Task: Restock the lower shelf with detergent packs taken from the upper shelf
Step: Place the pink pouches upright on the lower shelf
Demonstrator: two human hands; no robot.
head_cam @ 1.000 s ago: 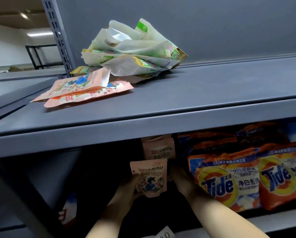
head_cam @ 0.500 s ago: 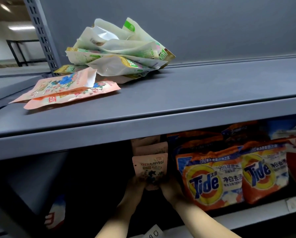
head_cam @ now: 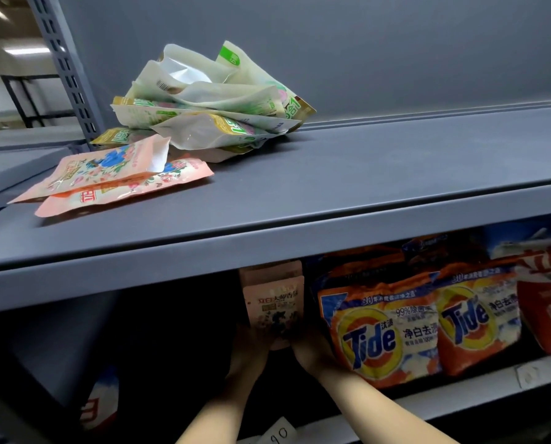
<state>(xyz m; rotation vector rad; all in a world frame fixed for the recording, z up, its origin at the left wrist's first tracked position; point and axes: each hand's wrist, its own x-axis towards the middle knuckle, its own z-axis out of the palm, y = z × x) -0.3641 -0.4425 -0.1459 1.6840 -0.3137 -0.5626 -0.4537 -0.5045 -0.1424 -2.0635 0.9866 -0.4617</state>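
Fingers of both hands close on one pink detergent pack (head_cam: 274,310), held upright on the lower shelf (head_cam: 460,402): the left hand (head_cam: 250,346) grips its lower left edge and the right hand (head_cam: 311,346) its lower right edge, though deep shade under the shelf above hides how each finger lies. Just behind this pack stand more pink packs (head_cam: 272,272) of the same kind, their tops showing above it. Beside the right hand, to the right, a Tide bag (head_cam: 383,334) stands at the shelf front, with a second Tide bag (head_cam: 477,318) next to it and further orange bags (head_cam: 364,267) stacked behind. At the far right edge sits a red and white bag (head_cam: 546,299). On the upper shelf (head_cam: 364,193), well apart from the hands, two flat pink packs (head_cam: 114,177) lie overlapped near the left front, one partly on top of the other. Behind them, touching, is a loose heap of white and green pouches (head_cam: 210,107), crumpled and tilted in several directions, set against the grey back panel (head_cam: 364,43) and near the slotted upright post (head_cam: 66,65). A paper price tag (head_cam: 277,432) with handwritten digits hangs at the lower shelf's front lip between the forearms.
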